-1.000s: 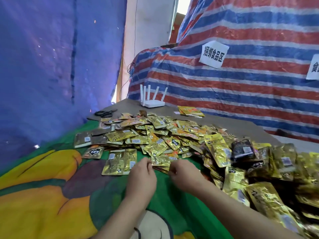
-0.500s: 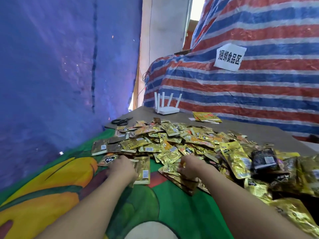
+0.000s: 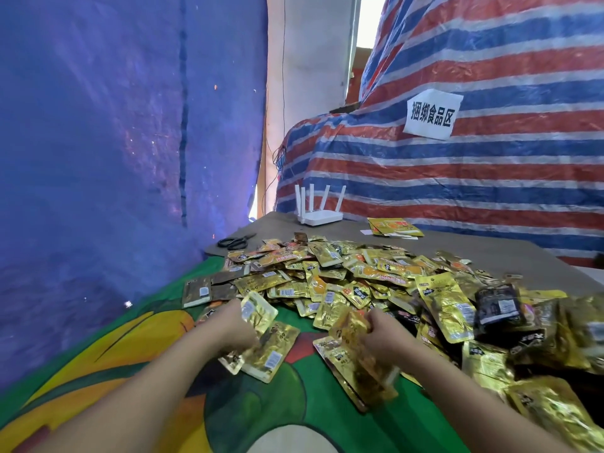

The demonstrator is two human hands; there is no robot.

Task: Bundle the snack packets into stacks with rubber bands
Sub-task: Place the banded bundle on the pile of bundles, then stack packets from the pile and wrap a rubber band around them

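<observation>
Closest to us, our right hand (image 3: 384,335) is curled tight around a small fan of gold packets (image 3: 362,364) pulled off the near edge of the snack pile (image 3: 359,282), and our left hand (image 3: 233,328) is pinching two or three more gold packets (image 3: 261,338) just left of that same edge, over the green cartoon cloth (image 3: 294,413). Looks like we're still at the gathering step, so the trick here is probably to bring both handfuls together, square the edges against the cloth and get them all facing one way before any band goes on; a lopsided stack would likely squirt out. We can't spot a single rubber band anywhere, so no idea where those are. The pile itself is way too many to count, dozens at least, mostly gold with a few dark ones like the black packet (image 3: 498,305) on its right side. Behind the pile's far left corner there's one pair of scissors (image 3: 233,241), beyond the pile one white router (image 3: 318,214) with five antennas, and right of that a small separate stack of packets (image 3: 394,226). One paper sign (image 3: 431,114) hangs on the striped tarp (image 3: 474,178) way behind it all.
</observation>
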